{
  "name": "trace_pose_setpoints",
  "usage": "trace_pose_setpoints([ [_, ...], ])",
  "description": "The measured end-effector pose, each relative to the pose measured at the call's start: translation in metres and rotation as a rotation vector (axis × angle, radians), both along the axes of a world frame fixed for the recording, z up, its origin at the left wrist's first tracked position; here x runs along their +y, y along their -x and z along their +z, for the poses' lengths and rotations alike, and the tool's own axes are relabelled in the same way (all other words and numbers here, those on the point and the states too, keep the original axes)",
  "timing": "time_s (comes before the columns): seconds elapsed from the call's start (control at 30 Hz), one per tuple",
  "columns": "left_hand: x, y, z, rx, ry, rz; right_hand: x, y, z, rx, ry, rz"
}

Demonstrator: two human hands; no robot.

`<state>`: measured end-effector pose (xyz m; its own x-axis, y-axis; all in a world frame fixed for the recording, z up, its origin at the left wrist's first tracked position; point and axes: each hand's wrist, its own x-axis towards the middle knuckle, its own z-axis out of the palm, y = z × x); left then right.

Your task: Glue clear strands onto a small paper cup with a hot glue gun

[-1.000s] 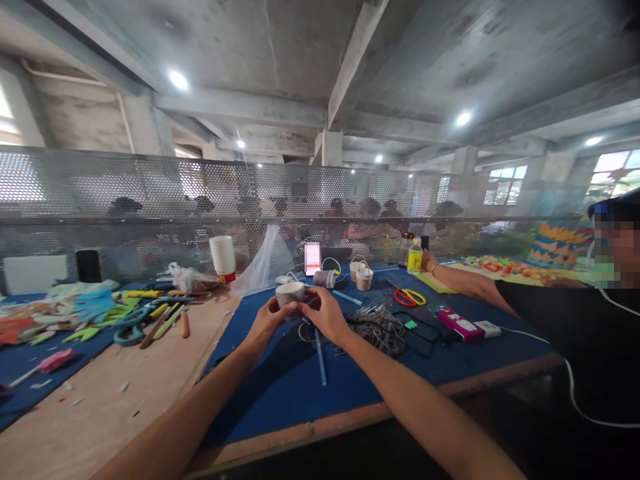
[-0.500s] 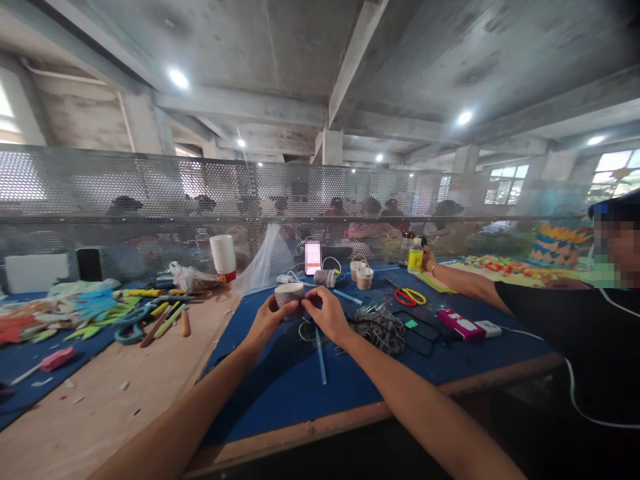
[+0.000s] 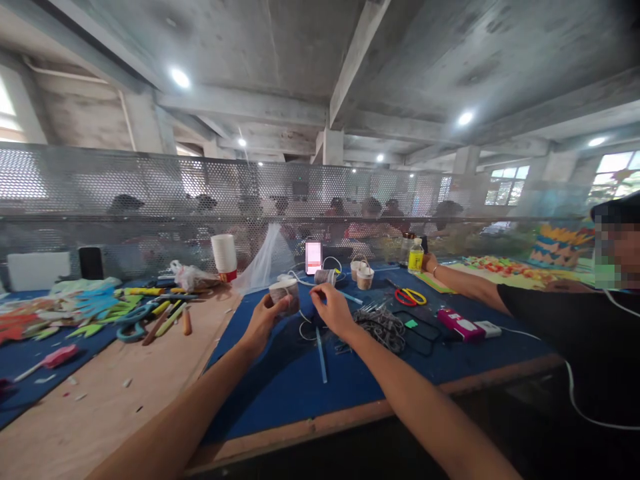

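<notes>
My left hand [image 3: 263, 321] is closed around a small paper cup [image 3: 285, 301], white at the rim with a grey-brown covering on its side. The cup is raised over the blue table cover and tilts slightly. To its right, apart from the cup, my right hand [image 3: 333, 312] holds thumb and fingers pinched together; whatever may be between them is too small to make out. A tangled heap of grey cord [image 3: 383, 330] lies right of my right wrist. Below the hands rests a translucent blue stick [image 3: 321, 357].
Cups with handles [image 3: 365, 278], yellow-red scissors [image 3: 410, 297], a lit phone [image 3: 313, 258] and a yellow-labelled bottle [image 3: 415, 257] stand or lie beyond. Stacked paper cups [image 3: 223, 255] and tools [image 3: 163, 320] are at left. A co-worker's arm [image 3: 465, 283] reaches in from the right.
My right hand has come away from the cup and moved slightly right. My left hand has shifted the cup a little left and turned it, showing more of its side.
</notes>
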<state>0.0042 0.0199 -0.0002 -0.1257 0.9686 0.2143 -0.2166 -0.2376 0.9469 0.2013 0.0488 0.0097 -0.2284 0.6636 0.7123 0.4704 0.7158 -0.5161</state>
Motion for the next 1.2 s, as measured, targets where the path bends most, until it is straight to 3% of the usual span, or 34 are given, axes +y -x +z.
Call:
trace_pose_setpoints([
  [0.2,-0.003,0.0,0.004,-0.019,0.04,0.018,0.007,-0.016,-0.004,-0.447,0.139,-0.34],
  [0.47,-0.004,-0.001,0.007,-0.058,0.054,0.03,0.002,-0.021,-0.002,-0.783,0.28,-0.361],
  [0.7,-0.001,0.0,0.002,-0.04,0.058,0.024,-0.003,-0.027,0.003,-0.874,0.282,-0.294],
  [0.9,-0.004,-0.003,0.004,-0.023,0.04,0.011,-0.006,-0.025,0.0,-0.943,0.251,-0.34],
  [1.2,-0.004,-0.001,0.003,-0.02,0.05,0.006,-0.007,-0.019,-0.001,-0.833,0.218,-0.373],
])
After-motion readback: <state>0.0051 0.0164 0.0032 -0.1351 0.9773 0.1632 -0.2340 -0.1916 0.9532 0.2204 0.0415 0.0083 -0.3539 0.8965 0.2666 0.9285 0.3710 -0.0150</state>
